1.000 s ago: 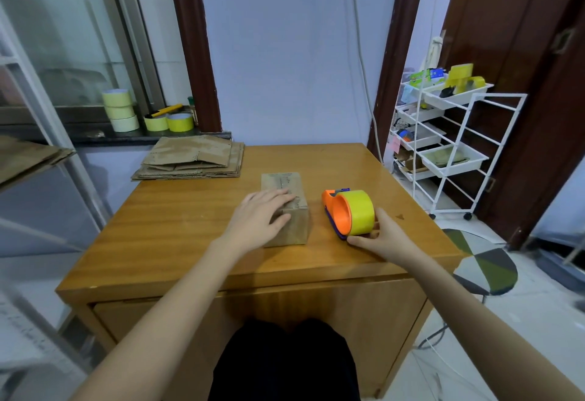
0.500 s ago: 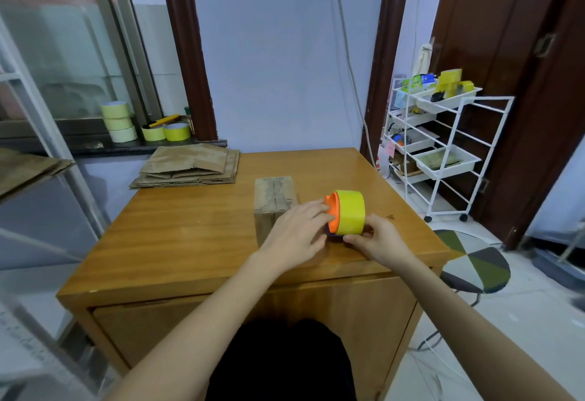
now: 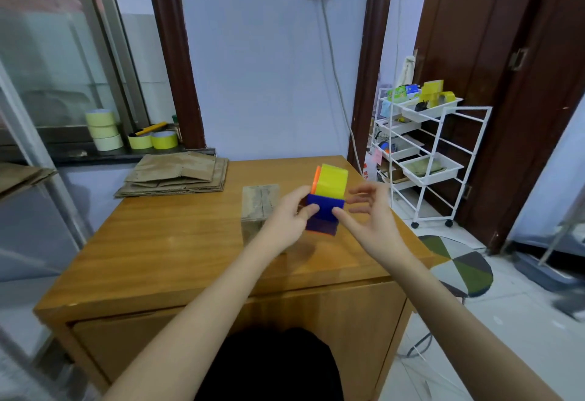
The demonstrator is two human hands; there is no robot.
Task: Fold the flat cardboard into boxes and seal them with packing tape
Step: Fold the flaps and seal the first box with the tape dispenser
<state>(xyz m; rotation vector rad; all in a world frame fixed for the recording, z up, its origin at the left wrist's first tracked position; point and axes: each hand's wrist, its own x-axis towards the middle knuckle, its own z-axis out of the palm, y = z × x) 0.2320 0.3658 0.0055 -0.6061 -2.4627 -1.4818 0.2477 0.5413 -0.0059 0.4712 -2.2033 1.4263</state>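
Yellow tape dispenser [image 3: 326, 199] gripped by left hand [image 3: 286, 221], right hand [image 3: 368, 220] open beside it

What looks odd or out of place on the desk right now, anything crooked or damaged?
Nothing is spilled or broken. The stack of flat cardboard at the far left corner is fanned unevenly, its sheets creased and worn. The folded box looks scuffed on top. The tape dispenser is held above the desk, not lying on it.
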